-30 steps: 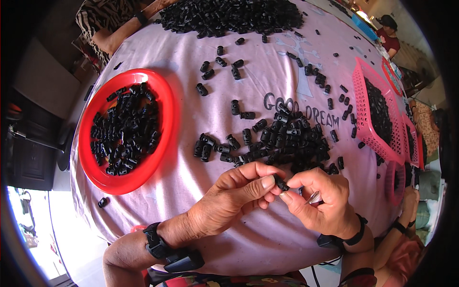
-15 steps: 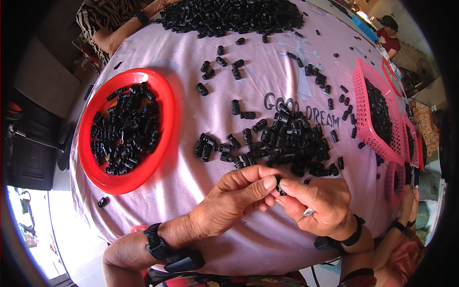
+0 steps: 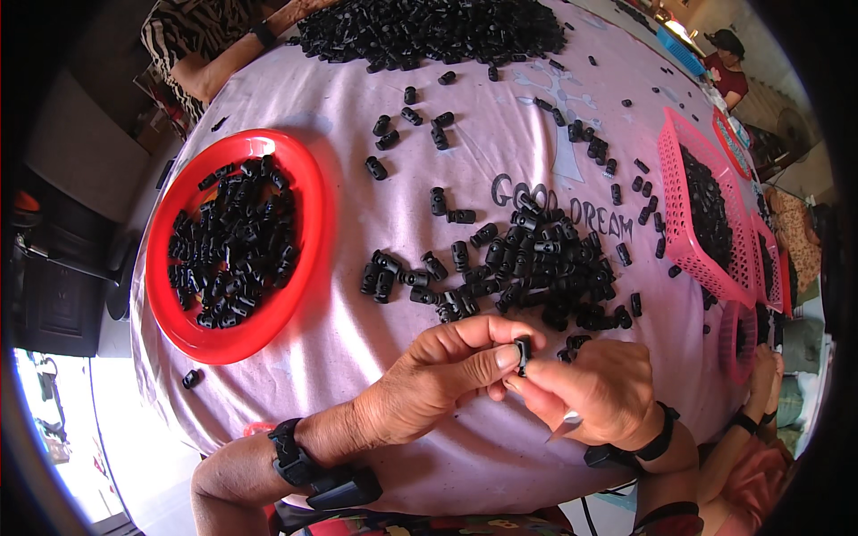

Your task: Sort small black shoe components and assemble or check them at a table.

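Observation:
Between thumb and fingers, my left hand (image 3: 442,371) pinches a small black cord lock (image 3: 524,352), held upright above the cloth. My right hand (image 3: 608,389) is closed close by, its thumb and fingertips at the lower end of that cord lock. A small silvery pointed piece (image 3: 570,420) sticks out from under my right fingers; its exact kind is hard to make out. Just beyond both hands lies a loose heap of black cord locks (image 3: 545,259). To the left, a round red plastic tray (image 3: 315,259) holds many more of them.
A pinkish cloth (image 3: 357,223) covers the table. At its far side rises a large black heap (image 3: 429,36), beside another person's arm (image 3: 219,76). Pink baskets (image 3: 672,205) of black parts stand at right. Another person's hands (image 3: 762,375) are at the right edge.
My right hand has moved slightly down and back from the cord lock, leaving more of it showing. The silvery piece has swung downward, with its point now visible.

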Demonstrator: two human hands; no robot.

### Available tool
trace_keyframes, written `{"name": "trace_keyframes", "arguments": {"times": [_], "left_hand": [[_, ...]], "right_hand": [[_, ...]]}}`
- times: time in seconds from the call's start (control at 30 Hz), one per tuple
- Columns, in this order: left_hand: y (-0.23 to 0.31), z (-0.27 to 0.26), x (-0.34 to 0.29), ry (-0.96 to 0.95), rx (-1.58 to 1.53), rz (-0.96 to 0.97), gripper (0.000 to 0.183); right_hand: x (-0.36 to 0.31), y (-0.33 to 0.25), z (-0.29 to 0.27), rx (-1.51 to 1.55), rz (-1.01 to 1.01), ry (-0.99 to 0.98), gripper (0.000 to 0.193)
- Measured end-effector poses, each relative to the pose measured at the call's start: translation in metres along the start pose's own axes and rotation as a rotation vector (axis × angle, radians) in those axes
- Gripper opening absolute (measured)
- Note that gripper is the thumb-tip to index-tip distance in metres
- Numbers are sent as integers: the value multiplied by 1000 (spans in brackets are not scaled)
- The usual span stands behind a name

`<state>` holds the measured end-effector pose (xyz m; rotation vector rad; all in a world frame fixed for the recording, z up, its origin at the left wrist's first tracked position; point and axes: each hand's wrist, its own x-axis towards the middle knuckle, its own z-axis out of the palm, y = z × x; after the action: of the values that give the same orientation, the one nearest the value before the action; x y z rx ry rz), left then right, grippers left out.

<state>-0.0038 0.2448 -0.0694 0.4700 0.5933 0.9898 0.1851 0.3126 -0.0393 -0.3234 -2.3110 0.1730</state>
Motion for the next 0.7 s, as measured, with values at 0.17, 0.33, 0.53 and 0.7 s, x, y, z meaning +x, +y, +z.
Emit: {"name": "trace_keyframes", "arguments": {"times": [0.17, 0.33, 0.53, 0.7], "left_hand": [[-1, -1, 1, 6, -37, 4, 26], [0, 1, 1, 29, 12, -21, 27], [0, -1, 0, -15, -90, -43, 29], [2, 5, 1, -49, -20, -4, 32]], "right_hand": [[4, -2, -9, -50, 17, -96, 34], [6, -5, -13, -76, -33, -148, 33], [10, -7, -11, 232, 414, -165, 41], [10, -6, -6, 275, 501, -202, 47]]}}
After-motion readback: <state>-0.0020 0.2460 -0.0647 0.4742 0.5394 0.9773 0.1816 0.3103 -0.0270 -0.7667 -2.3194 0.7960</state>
